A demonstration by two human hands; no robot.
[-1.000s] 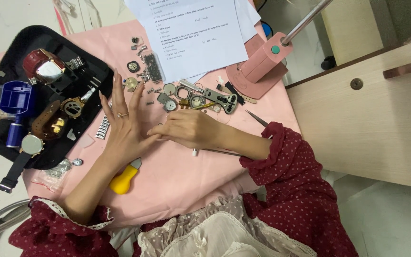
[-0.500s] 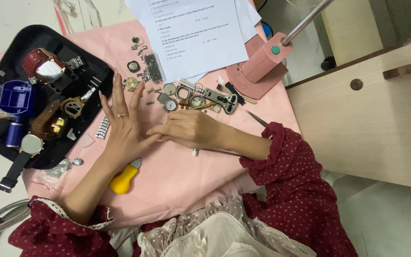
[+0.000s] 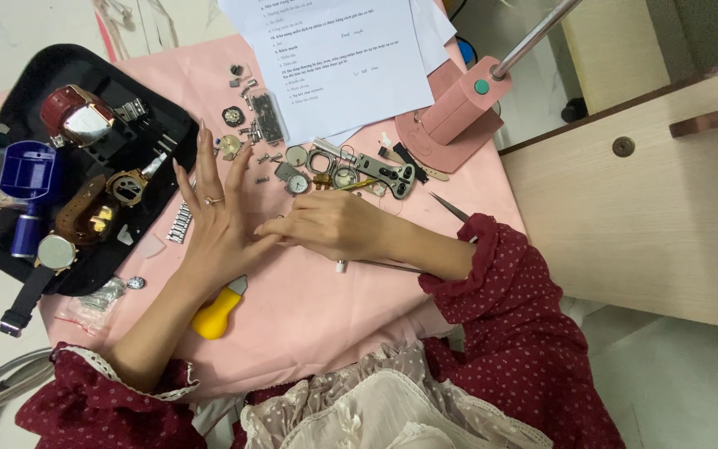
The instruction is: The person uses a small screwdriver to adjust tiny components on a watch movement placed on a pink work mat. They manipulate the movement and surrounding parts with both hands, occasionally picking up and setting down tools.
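left hand (image 3: 218, 218) unmoved, fingers spread | right hand (image 3: 334, 229) unchanged (fingertips touching left)

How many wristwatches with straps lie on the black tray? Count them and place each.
3. A red-strapped watch at the black tray's top, a brown-strapped one mid-tray, and a black-strapped one at its lower edge. Others may be hidden among the clutter.

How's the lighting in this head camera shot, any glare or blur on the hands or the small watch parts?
Head view: the light is soft and even, with only faint shadows under the left hand and right hand. Both hands look sharp. A bright glint sits on the red-strapped watch in the black tray. The tiny watch parts on the pink mat are too small to resolve.
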